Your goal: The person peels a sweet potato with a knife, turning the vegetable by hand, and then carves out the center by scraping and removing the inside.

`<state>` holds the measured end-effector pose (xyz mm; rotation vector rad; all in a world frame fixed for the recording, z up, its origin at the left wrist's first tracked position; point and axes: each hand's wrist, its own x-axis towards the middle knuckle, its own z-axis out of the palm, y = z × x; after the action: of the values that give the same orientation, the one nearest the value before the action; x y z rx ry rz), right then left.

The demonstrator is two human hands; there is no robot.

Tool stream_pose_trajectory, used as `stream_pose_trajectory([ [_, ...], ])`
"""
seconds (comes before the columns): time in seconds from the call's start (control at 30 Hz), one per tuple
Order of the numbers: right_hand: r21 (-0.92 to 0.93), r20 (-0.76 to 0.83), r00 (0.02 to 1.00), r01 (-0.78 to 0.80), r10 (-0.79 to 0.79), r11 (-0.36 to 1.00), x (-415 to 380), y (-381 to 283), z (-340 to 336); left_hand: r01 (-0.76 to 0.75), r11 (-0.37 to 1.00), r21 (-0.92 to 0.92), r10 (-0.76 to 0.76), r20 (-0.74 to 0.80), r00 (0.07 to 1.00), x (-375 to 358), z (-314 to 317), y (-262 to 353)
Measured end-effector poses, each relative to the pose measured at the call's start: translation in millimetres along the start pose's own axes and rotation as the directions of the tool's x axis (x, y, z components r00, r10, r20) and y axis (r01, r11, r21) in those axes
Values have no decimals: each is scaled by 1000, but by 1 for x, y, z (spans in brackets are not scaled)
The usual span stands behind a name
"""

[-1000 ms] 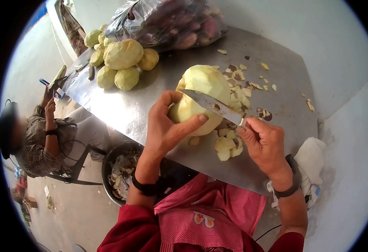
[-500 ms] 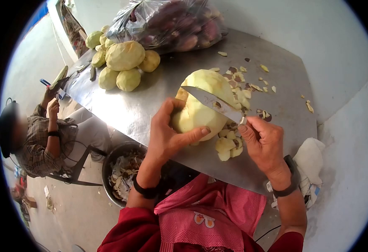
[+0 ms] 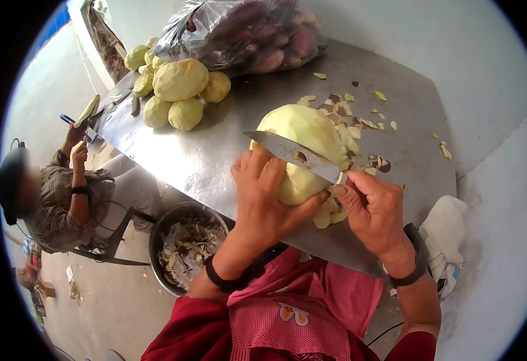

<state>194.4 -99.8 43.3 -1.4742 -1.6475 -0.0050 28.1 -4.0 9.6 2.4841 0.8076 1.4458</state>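
A large, round, pale-yellow peeled vegetable (image 3: 308, 123) rests near the middle of the metal table (image 3: 227, 156). My left hand (image 3: 263, 195) grips its near-left side, fingers spread over the flesh and thumb along the near edge. In my right hand (image 3: 371, 210) is a broad-bladed knife (image 3: 293, 153), its handle mostly hidden by my fingers. The stained blade slants across the vegetable, tip toward the upper left, above my left fingers. Thin peel pieces (image 3: 329, 216) lie under and beside the vegetable, partly covered by my hands.
Several peeled vegetables (image 3: 180, 80) are piled at the far left, next to a clear plastic bag (image 3: 245, 36) of purplish produce. A bin of peelings (image 3: 185, 240) stands below the table edge. At left, a seated person (image 3: 65, 198) holds a long green item. A white cloth (image 3: 444, 228) lies at right.
My left hand has shifted right and its fingers have moved higher on the vegetable, which has turned a little. The knife has moved slightly left and down.
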Motion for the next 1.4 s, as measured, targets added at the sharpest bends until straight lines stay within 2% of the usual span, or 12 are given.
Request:
stream_pose_trajectory([
  [0.17, -74, -46, 998, 27, -31, 997, -1, -5, 3, -7, 1000, 13, 7, -69, 998, -3, 4, 2],
  [0.23, -135, -57, 996, 55, -63, 989, -2, -3, 4, -61, 998, 18, 63, -126, 990, -1, 2, 6],
  [0.37, -178, -77, 994, 61, -76, 982, -2, 1, 7, 5, 1000, -6, -6, -106, 994, -6, 2, 6],
  [0.57, -139, -82, 996, 15, -26, 990, -2, 5, 8, 16, 1000, -3, -16, -101, 995, -11, 1, 3],
  [0.67, -140, -132, 991, -52, 33, 989, -1, 18, 6, 21, 998, -60, -27, -109, 994, -13, 0, 2],
  [0.73, -185, -163, 975, -178, 149, 966, 3, 42, -3, 88, 985, -150, -102, -90, 991, -17, -9, 1],
  [0.77, -174, -132, 977, -191, 169, 966, 3, 43, -6, 94, 985, -142, -110, -107, 988, -17, -9, 0],
  [1.0, 31, -38, 987, -153, 154, 988, 2, 13, -3, 32, 996, -81, -42, -115, 992, -15, 1, -3],
  [1.07, 63, -14, 996, -90, 91, 994, 1, 5, -3, -7, 999, -44, 2, -118, 993, -14, 5, 0],
  [1.2, -62, 5, 998, 67, -67, 996, 1, -5, -6, -68, 997, 35, 72, -129, 989, -16, 8, 4],
  [1.4, -109, 6, 995, 101, -101, 989, -2, -6, -7, -92, 994, 62, 100, -137, 986, -15, 10, 4],
])
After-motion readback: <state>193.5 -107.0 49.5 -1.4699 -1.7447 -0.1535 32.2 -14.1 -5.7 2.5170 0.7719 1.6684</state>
